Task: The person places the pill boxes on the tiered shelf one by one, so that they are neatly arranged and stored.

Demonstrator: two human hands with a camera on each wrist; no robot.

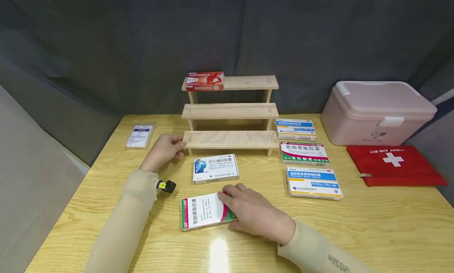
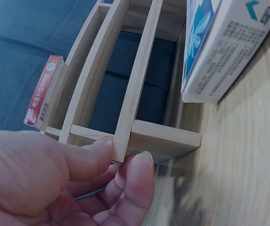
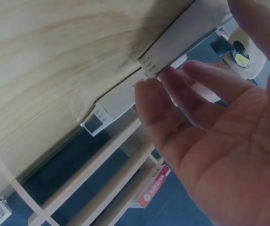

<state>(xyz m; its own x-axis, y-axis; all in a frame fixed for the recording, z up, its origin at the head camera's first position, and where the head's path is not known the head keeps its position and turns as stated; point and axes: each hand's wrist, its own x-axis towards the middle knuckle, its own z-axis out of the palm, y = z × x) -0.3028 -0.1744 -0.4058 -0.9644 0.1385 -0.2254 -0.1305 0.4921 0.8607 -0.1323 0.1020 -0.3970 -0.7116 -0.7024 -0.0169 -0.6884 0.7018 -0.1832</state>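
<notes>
In the head view, my left hand (image 1: 164, 151) pinches the left end of the lowest board of a three-step wooden display stand (image 1: 230, 139). The left wrist view shows thumb and fingers on either side of that board end (image 2: 134, 89). My right hand (image 1: 260, 214) holds the right end of a white, green and magenta medicine box (image 1: 203, 212) lying flat on the table. Its fingers lie over the far side, the thumb at the near edge. Between this box and the stand lies a white-blue medicine box (image 1: 216, 167). A red medicine box (image 1: 205, 81) sits on the top step's left end.
Right of the stand, several medicine boxes (image 1: 313, 182) lie in a column on the wooden table (image 1: 142, 241). Farther right are a pink lidded case (image 1: 376, 115) and a red first aid pouch (image 1: 397, 166). A small clear-wrapped packet (image 1: 140, 136) lies at the left.
</notes>
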